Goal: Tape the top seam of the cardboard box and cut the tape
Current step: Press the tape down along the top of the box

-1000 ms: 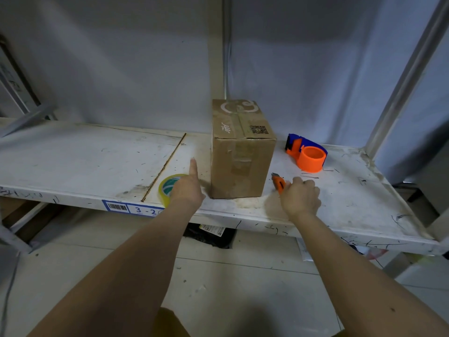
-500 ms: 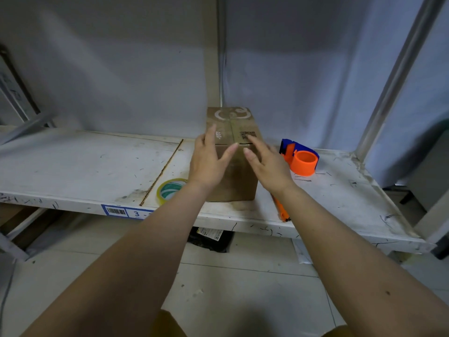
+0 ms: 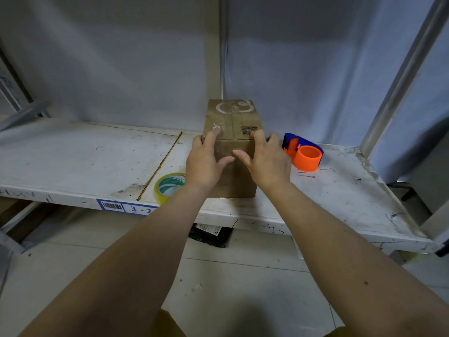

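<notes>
Both hands clasp the cardboard box [image 3: 232,132] between them: the left hand [image 3: 205,161] and right hand [image 3: 266,161] spread wide on its near top corners. It looks light and stiff; the flaps probably dent, so grip corners.

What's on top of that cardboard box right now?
On the cardboard box top: a white swirl print, a QR code, the centre seam, and fingers of the left hand and right hand hooked over its near edge. The fingers hide parts of that edge. No tape roll sits there.
</notes>
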`<state>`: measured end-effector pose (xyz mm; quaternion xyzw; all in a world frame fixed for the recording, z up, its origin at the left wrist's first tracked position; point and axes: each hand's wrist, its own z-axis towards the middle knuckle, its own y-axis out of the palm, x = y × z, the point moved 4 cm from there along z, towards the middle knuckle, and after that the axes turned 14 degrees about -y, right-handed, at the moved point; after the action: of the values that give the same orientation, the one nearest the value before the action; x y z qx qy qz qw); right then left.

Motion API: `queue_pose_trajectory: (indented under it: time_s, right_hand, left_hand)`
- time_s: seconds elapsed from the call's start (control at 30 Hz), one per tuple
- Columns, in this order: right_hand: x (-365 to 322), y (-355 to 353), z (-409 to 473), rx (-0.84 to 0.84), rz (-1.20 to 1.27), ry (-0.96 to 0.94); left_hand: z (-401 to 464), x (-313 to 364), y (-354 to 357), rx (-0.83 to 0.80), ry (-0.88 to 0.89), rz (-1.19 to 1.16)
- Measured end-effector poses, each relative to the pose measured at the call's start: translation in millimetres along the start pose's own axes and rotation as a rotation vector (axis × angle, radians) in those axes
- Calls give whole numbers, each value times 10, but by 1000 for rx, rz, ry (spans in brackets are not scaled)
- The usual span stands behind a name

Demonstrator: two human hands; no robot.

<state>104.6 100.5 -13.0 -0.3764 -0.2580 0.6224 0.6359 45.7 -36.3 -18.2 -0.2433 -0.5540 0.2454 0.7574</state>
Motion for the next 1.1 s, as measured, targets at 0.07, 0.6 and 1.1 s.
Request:
queue_pose_trajectory:
  time_s: [0.07, 0.6, 1.1]
  right_hand:
    - [10, 20, -11, -6, -12, -14]
    - [60, -14, -30, -67, 56, -85]
    - [-24, -62, 12, -60, -49, -16]
  left_hand:
    - [7, -5, 3, -4, 5, -1]
    - [39, -43, -45, -38, 63, 46]
    - [40, 21, -23, -44, -10, 63]
